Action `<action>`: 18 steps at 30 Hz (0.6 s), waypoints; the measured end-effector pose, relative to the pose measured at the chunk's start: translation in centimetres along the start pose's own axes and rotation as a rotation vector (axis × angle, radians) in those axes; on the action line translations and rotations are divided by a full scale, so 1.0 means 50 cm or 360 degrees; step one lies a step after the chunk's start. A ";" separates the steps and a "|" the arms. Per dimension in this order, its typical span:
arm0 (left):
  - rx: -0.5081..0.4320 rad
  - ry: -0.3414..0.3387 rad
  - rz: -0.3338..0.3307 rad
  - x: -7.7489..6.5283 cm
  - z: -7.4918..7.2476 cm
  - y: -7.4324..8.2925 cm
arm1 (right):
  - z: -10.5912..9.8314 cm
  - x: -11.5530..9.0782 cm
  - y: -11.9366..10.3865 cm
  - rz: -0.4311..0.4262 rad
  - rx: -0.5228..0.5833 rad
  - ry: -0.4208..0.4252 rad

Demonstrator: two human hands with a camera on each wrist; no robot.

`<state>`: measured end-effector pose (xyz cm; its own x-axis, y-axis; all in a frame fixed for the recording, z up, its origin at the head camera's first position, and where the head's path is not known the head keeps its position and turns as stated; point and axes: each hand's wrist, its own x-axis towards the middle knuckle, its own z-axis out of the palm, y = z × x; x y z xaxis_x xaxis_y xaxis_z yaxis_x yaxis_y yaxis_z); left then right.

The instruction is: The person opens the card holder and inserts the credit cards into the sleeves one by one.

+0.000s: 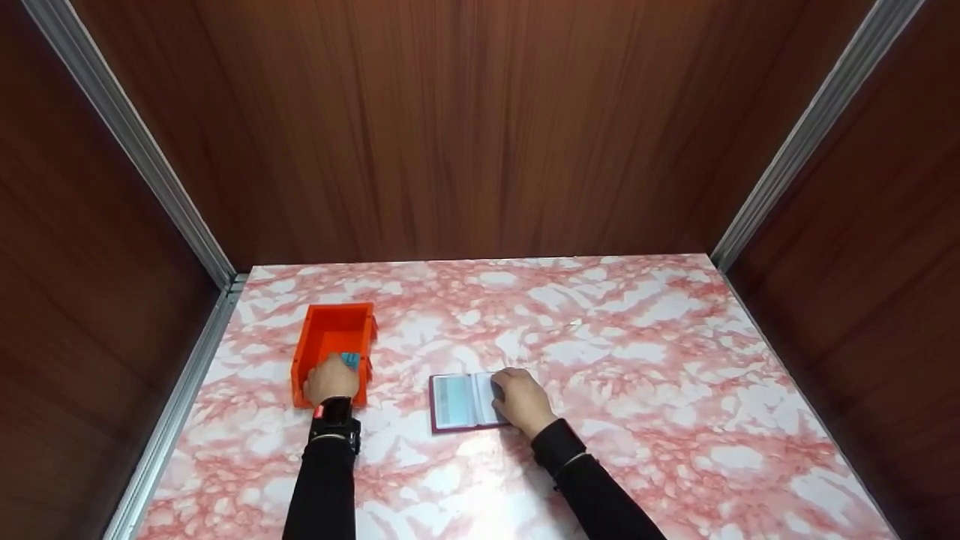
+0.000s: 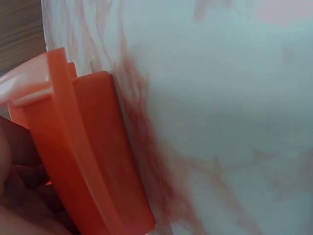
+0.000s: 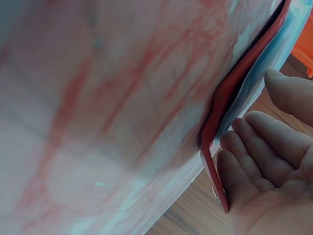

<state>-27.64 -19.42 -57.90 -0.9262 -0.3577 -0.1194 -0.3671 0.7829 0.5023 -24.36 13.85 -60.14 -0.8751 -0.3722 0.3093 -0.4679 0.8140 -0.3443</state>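
One booklet partly under right hand

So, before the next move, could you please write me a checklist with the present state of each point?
1. Booklet open on the table: ok.
2. Right page fully uncovered: not ok, the right hand partly covers it.
3. Orange bin upright on the table: ok.
4. Left hand reaching into the bin: ok.
5. Its fingers gripping the blue piece: cannot tell, the contact is hidden.
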 end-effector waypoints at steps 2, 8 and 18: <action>-0.0024 0.0003 0.0014 -0.002 -0.002 0.000 | 0.000 0.000 -0.001 0.0013 0.0005 -0.0008; -0.0110 -0.0046 0.0017 -0.003 -0.011 0.003 | -0.001 0.000 -0.002 0.0032 0.0008 -0.0024; -0.0179 -0.0100 -0.0061 0.002 -0.019 0.007 | 0.001 0.000 -0.001 0.0041 -0.0001 -0.0014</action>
<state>-27.79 -19.66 -56.89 -0.9166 -0.3508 -0.1918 -0.3934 0.7062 0.5887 -24.32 13.79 -60.15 -0.8878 -0.3550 0.2927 -0.4452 0.8236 -0.3513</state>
